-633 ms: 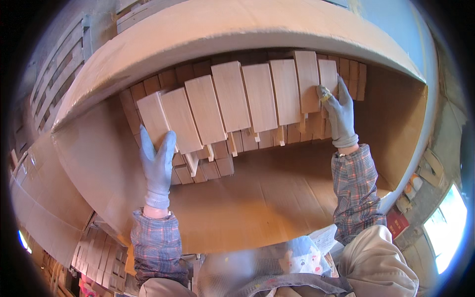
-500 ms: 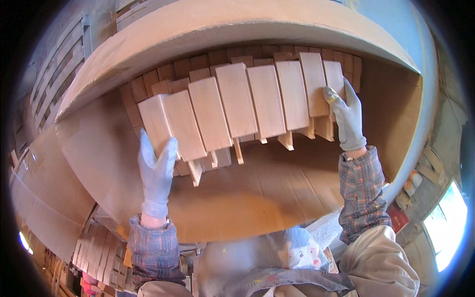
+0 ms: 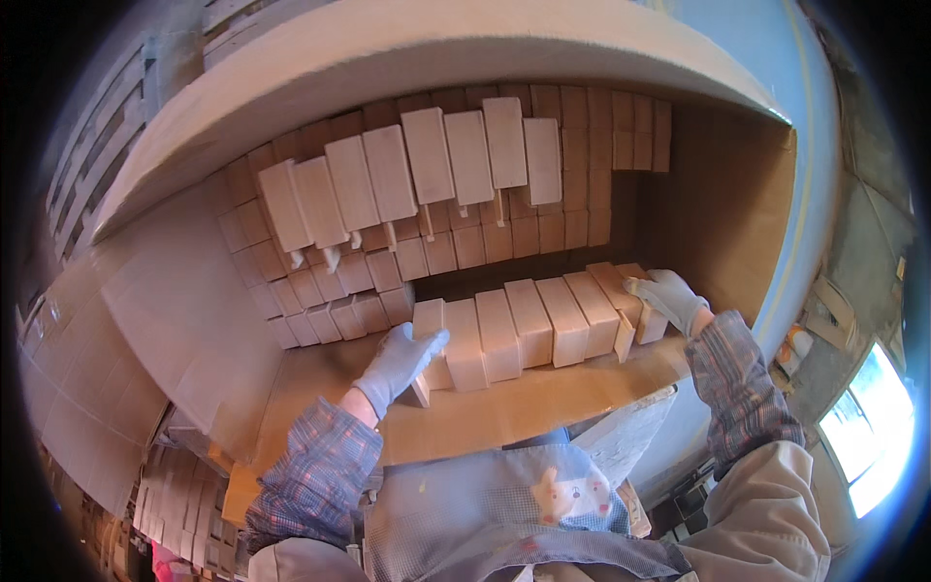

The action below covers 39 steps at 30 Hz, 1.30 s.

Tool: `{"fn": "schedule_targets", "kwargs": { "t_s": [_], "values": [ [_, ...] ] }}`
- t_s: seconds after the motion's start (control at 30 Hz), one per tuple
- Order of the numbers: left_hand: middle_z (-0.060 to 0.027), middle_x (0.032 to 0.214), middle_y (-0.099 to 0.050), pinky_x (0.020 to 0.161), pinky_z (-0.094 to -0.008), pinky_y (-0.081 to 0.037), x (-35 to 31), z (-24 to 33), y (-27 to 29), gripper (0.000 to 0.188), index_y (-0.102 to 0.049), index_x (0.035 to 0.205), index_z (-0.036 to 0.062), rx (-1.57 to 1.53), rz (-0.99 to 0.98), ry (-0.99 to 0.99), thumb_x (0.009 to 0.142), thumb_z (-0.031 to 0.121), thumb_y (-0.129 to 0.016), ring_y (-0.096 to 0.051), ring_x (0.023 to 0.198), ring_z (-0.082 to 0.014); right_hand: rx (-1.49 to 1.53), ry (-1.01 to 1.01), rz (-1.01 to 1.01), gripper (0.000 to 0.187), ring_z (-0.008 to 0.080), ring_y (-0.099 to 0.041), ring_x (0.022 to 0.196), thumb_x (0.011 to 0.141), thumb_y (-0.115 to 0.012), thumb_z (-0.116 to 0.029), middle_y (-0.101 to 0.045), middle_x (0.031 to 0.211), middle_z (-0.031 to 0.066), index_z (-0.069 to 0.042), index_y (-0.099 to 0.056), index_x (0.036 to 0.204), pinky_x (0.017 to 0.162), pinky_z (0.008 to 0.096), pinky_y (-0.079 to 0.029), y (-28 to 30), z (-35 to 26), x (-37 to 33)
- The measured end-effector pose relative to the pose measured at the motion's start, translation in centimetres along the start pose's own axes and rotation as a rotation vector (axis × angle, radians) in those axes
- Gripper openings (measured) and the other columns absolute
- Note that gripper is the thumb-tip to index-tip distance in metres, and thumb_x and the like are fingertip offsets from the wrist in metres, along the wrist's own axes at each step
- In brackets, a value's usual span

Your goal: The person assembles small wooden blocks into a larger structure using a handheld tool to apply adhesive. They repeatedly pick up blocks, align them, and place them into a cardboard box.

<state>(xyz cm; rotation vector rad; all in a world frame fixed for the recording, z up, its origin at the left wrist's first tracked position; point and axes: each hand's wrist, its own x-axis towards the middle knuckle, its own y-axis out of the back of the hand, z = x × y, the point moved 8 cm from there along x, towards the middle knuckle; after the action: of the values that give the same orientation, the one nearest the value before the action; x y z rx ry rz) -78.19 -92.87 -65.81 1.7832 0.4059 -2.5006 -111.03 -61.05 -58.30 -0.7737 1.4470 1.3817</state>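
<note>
A row of several pale wooden blocks (image 3: 524,325) spans between my two gloved hands, near the front of a large cardboard box (image 3: 184,281). My left hand (image 3: 400,363) is closed against the row's left end. At the right end my right hand (image 3: 669,299) grips the last blocks, its fingers over their top. Farther back on the left, another uneven row of pale blocks (image 3: 393,175) lies on stacked blocks, thin wooden strips poking out below it. The stacked blocks (image 3: 490,242) fill the back and left of the box in tight layers.
The box's far flap (image 3: 417,48) curves across the top, and its right wall (image 3: 732,194) stands beyond my right hand. A cardboard front flap (image 3: 524,412) lies below the held row. Slatted wooden pallets (image 3: 102,145) lean at the far left.
The uneven row that was between my hands now lies at the back left on the stack. My hands have come down and nearer, to the ends of another row at the front.
</note>
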Motion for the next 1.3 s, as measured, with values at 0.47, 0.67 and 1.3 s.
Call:
{"fn": "schedule_targets", "kwargs": {
  "t_s": [0.47,0.67,1.3],
  "values": [
    [-0.0146,0.139,-0.058,0.107,-0.0348,-0.043,8.9,-3.0,0.3,0.058,-0.053,0.140,-0.0030,-0.090,0.020,-0.167,0.097,0.034,-0.064,-0.055,0.127,-0.0251,-0.251,-0.044,-0.349,0.078,0.0268,-0.061,0.102,0.085,-0.064,-0.071,-0.066,0.109,0.0153,0.003,-0.065,0.112,0.090,0.0373,-0.047,-7.6,2.4,17.2],
    [-0.0068,0.109,-0.072,0.080,-0.0281,-0.054,4.7,-4.2,-0.3,0.053,-0.055,0.133,-0.0017,-0.266,0.222,0.015,0.100,0.039,-0.064,-0.068,0.095,-0.0174,0.124,0.281,-0.577,0.093,0.0274,-0.051,0.132,0.089,-0.065,-0.065,-0.053,0.144,0.0150,0.001,-0.041,0.149,0.115,0.0367,-0.037,-7.4,-0.1,11.6],
    [-0.0111,0.077,-0.071,0.066,-0.0399,-0.052,4.5,-3.6,3.2,0.041,-0.067,0.089,0.0085,0.638,0.169,0.016,0.093,0.049,-0.066,-0.071,0.075,-0.0262,0.231,0.250,-0.420,0.083,0.0264,-0.055,0.129,0.084,-0.083,-0.044,-0.060,0.139,0.0138,-0.001,-0.049,0.146,0.113,0.0370,-0.041,-9.1,2.2,14.0]
  ]
}}
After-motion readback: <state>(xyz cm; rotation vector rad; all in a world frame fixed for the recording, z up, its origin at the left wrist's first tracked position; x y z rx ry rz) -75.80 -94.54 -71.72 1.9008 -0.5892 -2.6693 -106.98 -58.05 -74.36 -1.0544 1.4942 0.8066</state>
